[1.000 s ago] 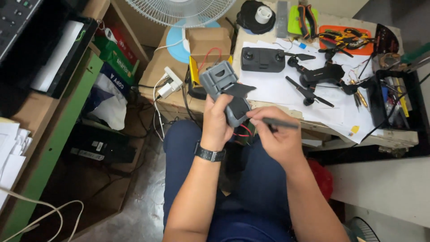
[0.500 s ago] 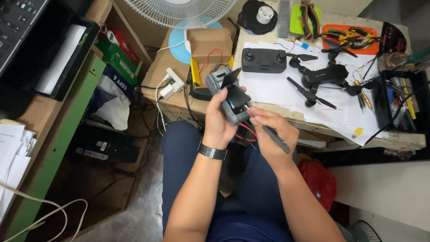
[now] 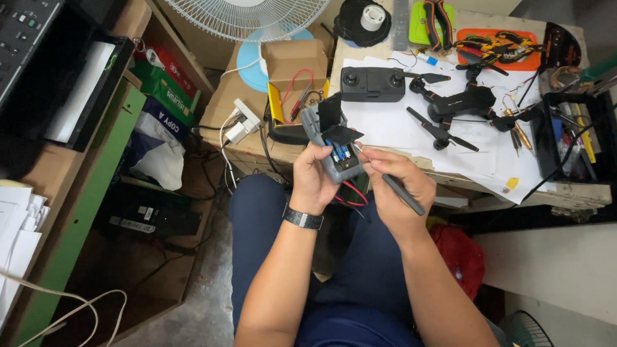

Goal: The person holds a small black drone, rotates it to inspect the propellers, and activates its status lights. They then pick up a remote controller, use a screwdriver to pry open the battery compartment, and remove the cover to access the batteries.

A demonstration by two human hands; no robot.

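Looking down from the head camera, I see a crowded workroom: on the far left a green-edged shelf with paper packs and bags, then a cardboard box carrying a white power strip, with a white fan above it. Beyond my fingers stands the desk, covered in white sheets. On it, straight past the fingertips, lies a black controller; farther right a black drone with folded arms, then an orange tray of pliers and a black bin of tools at the right edge.

My left hand, a black watch on its wrist, is raised over my lap just short of the desk edge. Its fingers are wrapped firmly around a grey device with an open black lid, so the device stands tilted, its opened compartment facing me, blue cells showing inside. Red and black wires hang from it below the fingers.

My right hand sits just beside the device, on its right. Its fingers are pinched closed on a dark slim tool, held like a pen; the tool's tip is at the edge of the open compartment, while its tail slants down to the right, across my palm.
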